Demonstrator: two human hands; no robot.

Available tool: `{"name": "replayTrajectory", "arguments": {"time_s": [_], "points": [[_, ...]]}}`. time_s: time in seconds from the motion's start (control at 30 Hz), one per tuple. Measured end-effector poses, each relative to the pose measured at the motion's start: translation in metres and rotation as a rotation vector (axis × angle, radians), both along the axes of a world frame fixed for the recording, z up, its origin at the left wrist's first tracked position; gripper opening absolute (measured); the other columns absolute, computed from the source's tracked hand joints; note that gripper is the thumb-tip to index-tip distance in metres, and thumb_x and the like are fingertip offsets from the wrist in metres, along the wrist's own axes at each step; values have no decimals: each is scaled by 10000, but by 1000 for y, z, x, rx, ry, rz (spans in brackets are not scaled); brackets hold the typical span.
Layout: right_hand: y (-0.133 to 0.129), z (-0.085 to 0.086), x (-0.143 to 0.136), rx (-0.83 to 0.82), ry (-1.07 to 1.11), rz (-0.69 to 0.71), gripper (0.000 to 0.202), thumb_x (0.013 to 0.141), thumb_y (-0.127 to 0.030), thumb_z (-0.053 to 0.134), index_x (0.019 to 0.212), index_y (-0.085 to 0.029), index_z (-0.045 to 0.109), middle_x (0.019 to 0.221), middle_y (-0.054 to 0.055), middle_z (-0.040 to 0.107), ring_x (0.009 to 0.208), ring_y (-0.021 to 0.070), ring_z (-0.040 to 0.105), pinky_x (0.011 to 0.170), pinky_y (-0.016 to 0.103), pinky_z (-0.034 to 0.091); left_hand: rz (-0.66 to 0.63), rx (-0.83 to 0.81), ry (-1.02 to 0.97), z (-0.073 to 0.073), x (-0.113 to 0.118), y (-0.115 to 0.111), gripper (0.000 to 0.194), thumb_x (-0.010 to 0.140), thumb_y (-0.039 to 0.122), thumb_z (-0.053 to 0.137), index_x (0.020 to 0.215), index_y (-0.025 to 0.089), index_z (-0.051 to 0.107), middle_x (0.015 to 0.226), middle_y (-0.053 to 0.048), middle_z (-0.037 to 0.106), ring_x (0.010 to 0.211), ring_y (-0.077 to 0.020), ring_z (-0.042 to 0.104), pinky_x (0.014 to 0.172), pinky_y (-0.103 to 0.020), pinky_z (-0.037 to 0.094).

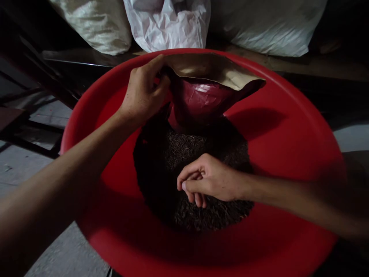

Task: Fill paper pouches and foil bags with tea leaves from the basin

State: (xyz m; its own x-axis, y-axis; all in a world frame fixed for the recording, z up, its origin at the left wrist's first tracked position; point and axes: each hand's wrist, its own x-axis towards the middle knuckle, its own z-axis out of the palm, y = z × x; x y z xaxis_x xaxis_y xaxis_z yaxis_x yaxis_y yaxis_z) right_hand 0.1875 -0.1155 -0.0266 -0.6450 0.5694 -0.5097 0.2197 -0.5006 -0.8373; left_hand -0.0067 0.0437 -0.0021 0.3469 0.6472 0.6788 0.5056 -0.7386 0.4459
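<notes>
1. Over the middle of the red basin [288, 127], in the head view, the left hand [142, 94] holds a paper bag [207, 88] by the left corner of its mouth; its fingers [154, 65] are pressed together, pinching the brown rim. The bag is tilted with the opening facing the person, its reddish lining showing.
2. Just below the bag's mouth lies a heap of dark loose leaves [198, 154], spread across the basin floor and touching the bag's lower edge.
3. Nearer the person, the right hand [209, 179] rests on the heap with its fingers [190, 184] curled and bunched, thumb against fingertips, apparently pinching a little of the material; what lies inside the pinch is hidden.
4. To do this well, I judge that the left hand should keep the bag's mouth wide and low over the heap, so nothing spills onto the basin's bare slope, and the right hand should gather small, firm pinches.
5. Around the basin: pale sacks [95, 23] and a crumpled white plastic bag [170, 23] at the far side, and grey floor [69, 254] at near left.
6. Little obstructs the hands; the bag's folded brown flap partly shades its opening, and the dim light makes the leaves hard to tell apart.
</notes>
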Motion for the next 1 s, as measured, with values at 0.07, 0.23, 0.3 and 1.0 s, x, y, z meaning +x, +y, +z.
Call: {"name": "replayTrajectory", "arguments": {"time_s": [0.07,0.23,0.3,1.0], "points": [[0,-2,0,-10,7,-1,102,831,-73,601,821,-117,692,600,-14,664,465,90,618,431,175,532,6,4,7,1,0,0,303,812,77,457,975,215,672,896,-27,657,827,-186,584,731,-321,426],[2,-7,-1,-30,61,-75,202,823,-31,600,954,-101,737,761,6,705,563,94,659,509,218,590,14,-13,34,5,2,-3,310,797,37,462,950,224,656,902,-16,659,837,-180,577,755,-317,432],[3,-6,-1,-18,59,-89,248,805,8,579,959,-95,744,786,11,713,579,91,664,534,221,594,14,-11,37,7,2,-4,310,798,34,454,944,218,657,898,-16,656,836,-180,572,767,-321,435],[6,-1,5,99,15,-123,57,803,-113,663,843,-119,703,689,12,728,562,108,673,562,227,582,-23,-19,152,23,-3,-10,332,800,68,478,986,193,724,935,-29,721,885,-212,653,830,-338,476]]}}
